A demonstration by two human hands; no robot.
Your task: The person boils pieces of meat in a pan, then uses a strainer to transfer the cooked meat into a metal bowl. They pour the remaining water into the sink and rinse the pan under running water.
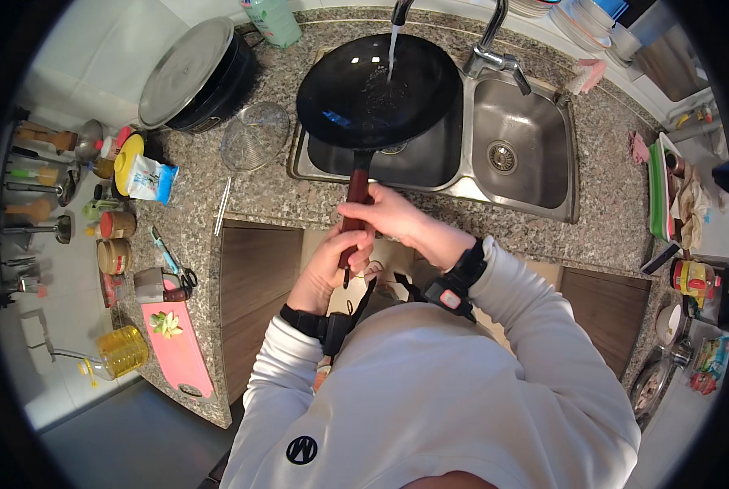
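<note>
Both of my hands are on the reddish-brown handle of a black wok (334, 91). My left hand (334, 257) wraps the lower end of the handle (357, 189). Just above it, my right hand (385, 211) grips the handle nearer the pan. The wok is over the left basin (425, 162) of a steel double sink and covers most of it. From the faucet (489, 58) a stream of water (393, 52) runs into the wok, where it splashes and bubbles on the dark inner surface.
The right basin (523, 140) has a drain strainer. To the left stand a lidded black pot (217, 79), a wire skimmer (255, 137), chopsticks (222, 206), scissors (175, 260) and a pink cutting board (184, 360) with chopped vegetable pieces (166, 324). Stacked plates (578, 24) are behind the sink.
</note>
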